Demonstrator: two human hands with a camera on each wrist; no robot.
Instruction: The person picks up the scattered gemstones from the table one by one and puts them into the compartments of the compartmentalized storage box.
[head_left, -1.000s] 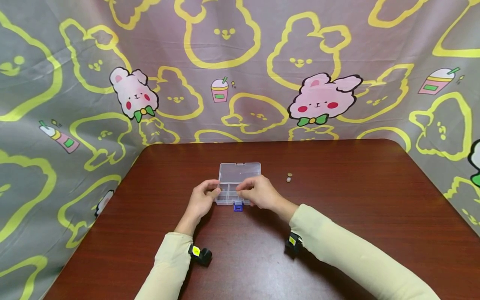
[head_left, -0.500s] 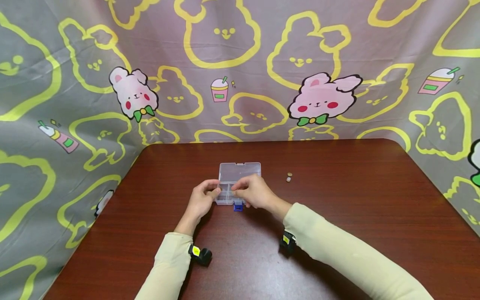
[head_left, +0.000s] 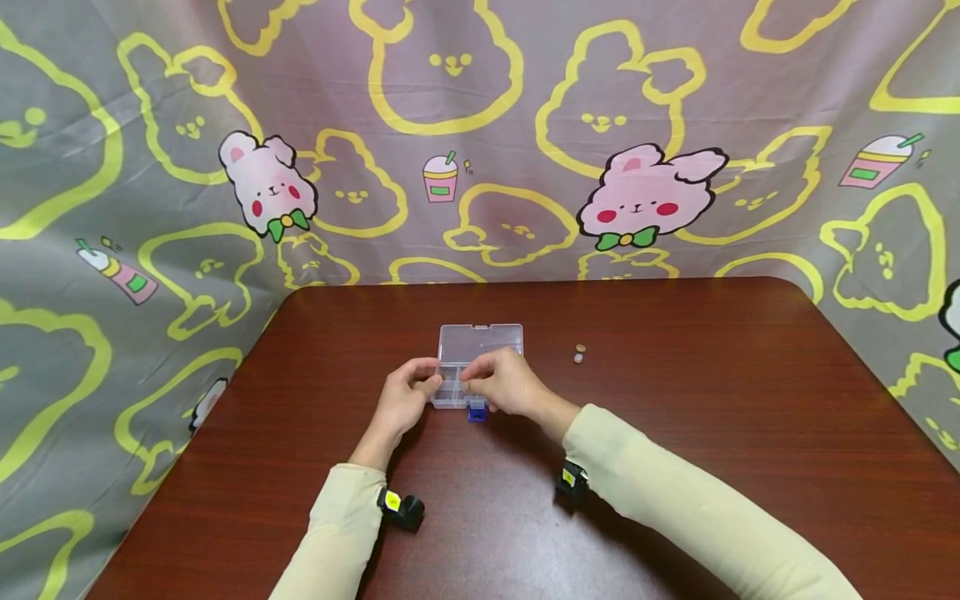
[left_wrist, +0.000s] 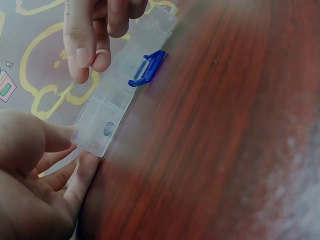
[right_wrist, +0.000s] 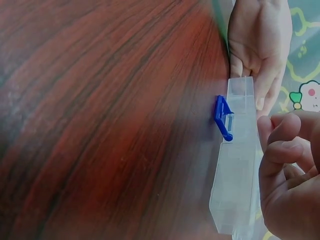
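Note:
A clear plastic compartment box [head_left: 447, 395] lies on the table with its lid [head_left: 480, 340] raised at the back. A blue latch [head_left: 477, 411] hangs at its front edge. My left hand [head_left: 405, 400] grips the box's left end between thumb and fingers. My right hand [head_left: 510, 383] is over the middle compartments, thumb and index fingertips close together. Whether a small thing sits between those fingertips is hidden. In the left wrist view, a small dark round piece [left_wrist: 108, 129] shows through the wall of the end compartment. My right hand covers the box's right part in the head view.
Two small round pieces lie on the brown wooden table [head_left: 675, 400] right of the box: a brownish one [head_left: 581, 348] and a whitish one [head_left: 578, 359]. A cartoon-patterned cloth [head_left: 517, 167] hangs behind and along the sides.
Over the last second my right hand has shifted slightly left over the box, with little movement in the last half second. My left hand and the box have stayed in place.

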